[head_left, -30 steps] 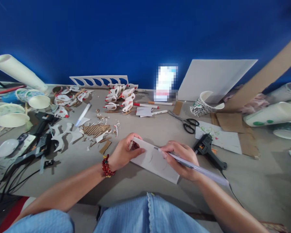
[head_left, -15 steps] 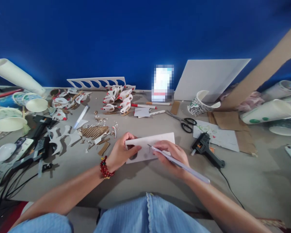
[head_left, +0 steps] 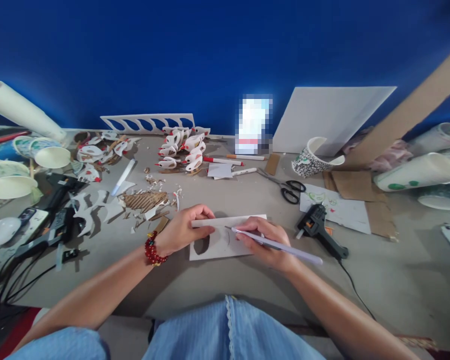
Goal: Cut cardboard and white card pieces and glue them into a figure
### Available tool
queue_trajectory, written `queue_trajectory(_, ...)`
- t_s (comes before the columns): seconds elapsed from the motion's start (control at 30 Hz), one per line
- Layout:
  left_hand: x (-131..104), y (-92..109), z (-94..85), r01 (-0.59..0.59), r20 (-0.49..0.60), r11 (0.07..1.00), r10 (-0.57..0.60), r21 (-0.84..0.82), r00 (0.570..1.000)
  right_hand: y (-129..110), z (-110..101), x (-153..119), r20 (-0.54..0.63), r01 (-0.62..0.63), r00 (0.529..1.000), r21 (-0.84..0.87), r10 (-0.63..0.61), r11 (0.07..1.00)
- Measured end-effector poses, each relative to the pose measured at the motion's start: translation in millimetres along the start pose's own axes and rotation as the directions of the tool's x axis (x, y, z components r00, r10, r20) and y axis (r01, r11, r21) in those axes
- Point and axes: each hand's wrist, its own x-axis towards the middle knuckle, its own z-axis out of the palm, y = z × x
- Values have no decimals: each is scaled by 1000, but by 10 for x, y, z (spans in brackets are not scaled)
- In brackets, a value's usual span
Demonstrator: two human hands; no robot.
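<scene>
A white foam board strip lies tilted in front of me, with a dark oval cutout near its left end and a faint curved line at its middle. My left hand grips the strip's upper left corner, thumb on the face and fingers behind. Closed around a slim pale lilac craft knife, my right hand rests on the right part of the strip. The knife's thin tip meets the board, or hovers just over it, near the curved line.
Cardboard scraps lie beyond my left hand, with several white bird shapes behind them. Black scissors and a glue gun with a cord are on the right. A patterned paper cup stands before a white board.
The strip has tipped flatter and shifted slightly left and toward me, showing more of the cutout and curved line. My left hand moved left with it; the knife tip shifted slightly left.
</scene>
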Motion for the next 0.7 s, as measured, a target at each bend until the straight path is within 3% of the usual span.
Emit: queue_trajectory(0.7,4,-46,17,-57,1,998,57,40,998,-1,28,32,33,86,996,-66,-84,994)
